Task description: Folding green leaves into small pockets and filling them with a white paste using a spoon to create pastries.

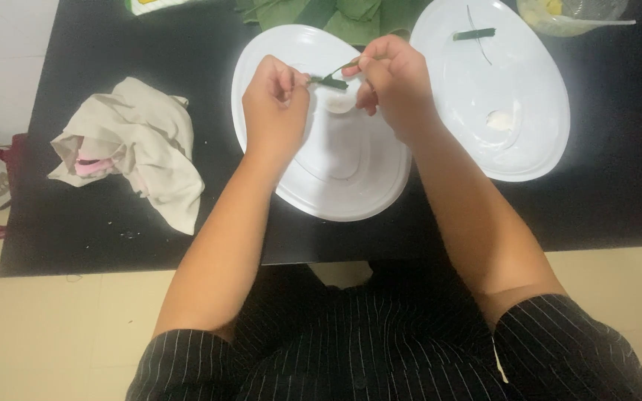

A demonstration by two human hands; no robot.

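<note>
While both hands are pinching a narrow green leaf strip (330, 82) over the near white oval plastic plate (351, 186), left hand (275, 104) clamped on one end, right hand (391, 83) gripping the other, crumpled beige cloth (139, 145) lying on the black bench (113, 59).

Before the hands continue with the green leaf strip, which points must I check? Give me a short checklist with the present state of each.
1. Left hand pinches one end of the green strip: ok.
2. Right hand pinches the other end: ok.
3. Strip is over the near white plate, above the small white lump: ok.
4. Strip is whole, without tear: cannot tell.
5. Spare strip lies on the second plate: ok.
6. Crumpled cloth lies apart from the plates: ok.
</note>
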